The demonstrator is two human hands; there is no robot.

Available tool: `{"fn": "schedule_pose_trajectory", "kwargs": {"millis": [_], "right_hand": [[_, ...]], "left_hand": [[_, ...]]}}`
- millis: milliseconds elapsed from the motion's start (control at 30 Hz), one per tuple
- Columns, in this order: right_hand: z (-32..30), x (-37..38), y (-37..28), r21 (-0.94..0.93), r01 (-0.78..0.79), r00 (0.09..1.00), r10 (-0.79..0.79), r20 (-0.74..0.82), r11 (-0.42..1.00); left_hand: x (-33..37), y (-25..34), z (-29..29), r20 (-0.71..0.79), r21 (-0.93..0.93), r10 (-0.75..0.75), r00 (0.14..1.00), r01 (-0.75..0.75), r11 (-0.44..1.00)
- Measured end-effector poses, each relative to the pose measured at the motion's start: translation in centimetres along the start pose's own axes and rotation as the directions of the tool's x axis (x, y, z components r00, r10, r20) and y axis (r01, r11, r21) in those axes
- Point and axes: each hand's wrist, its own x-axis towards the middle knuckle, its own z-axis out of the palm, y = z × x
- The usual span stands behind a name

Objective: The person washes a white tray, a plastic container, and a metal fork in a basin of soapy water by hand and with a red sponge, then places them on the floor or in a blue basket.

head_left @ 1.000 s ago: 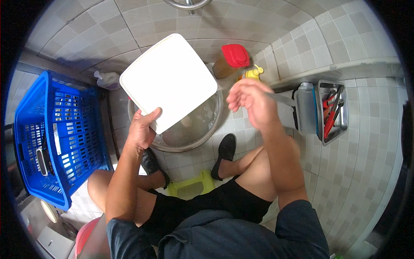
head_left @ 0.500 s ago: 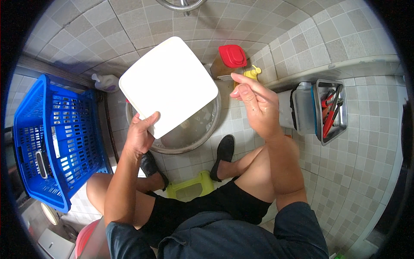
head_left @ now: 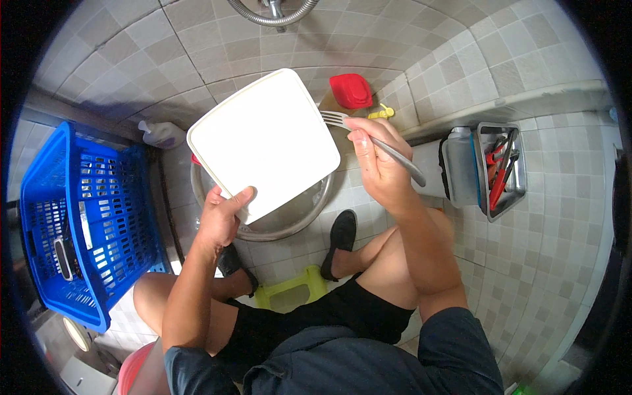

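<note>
From far, I see the left hand (head_left: 221, 216) gripping a white board (head_left: 266, 145) above the round basin (head_left: 283, 234). The right hand (head_left: 384, 170) has its fingers closed around a metal fork (head_left: 396, 156), tines beside the board.

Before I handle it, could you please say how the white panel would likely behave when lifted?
The white panel is probably stiff: it shows no sag, though the left hand grips only near one corner. That one-handed grip suggests it's fairly light.

Basin (head_left: 280, 236) partly hidden behind white panel (head_left: 263, 145); metal hose (head_left: 263, 22) cut off by top edge.
</note>
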Motion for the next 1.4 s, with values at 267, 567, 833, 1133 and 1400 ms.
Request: {"fn": "schedule_pose_trajectory", "kwargs": {"millis": [267, 567, 833, 1133, 1400], "right_hand": [[0.7, 0.3, 0.6, -0.235, 0.267, 0.963, -0.27, 0.019, 0.935], [2.4, -1.2, 0.3, -0.34, 0.251, 0.953, -0.17, 0.25, 0.906], [2.9, -0.9, 0.5, -0.342, 0.249, 0.956, -0.173, 0.237, 0.906], [2.9, 0.1, 1.0, -0.198, 0.184, 0.983, -0.178, 0.045, 0.963], [1.8, -1.1, 0.8, -0.086, 0.02, 0.933, 0.012, 0.358, 0.996]], "left_hand": [[-1.4, 0.3, 1.1, 0.139, 0.34, 0.004, 0.99, -0.051, 0.939], [-2.0, 0.1, 1.0, 0.301, 0.338, 0.169, 0.938, -0.271, 0.901], [-2.3, -1.3, 1.1, 0.358, 0.534, 0.22, 0.907, -0.392, 0.749], [-2.9, -0.3, 1.4, 0.37, 0.611, 0.193, 0.909, -0.394, 0.687], [-1.6, 0.1, -1.0, 0.143, 0.336, 0.183, 0.973, -0.222, 0.915]]}}
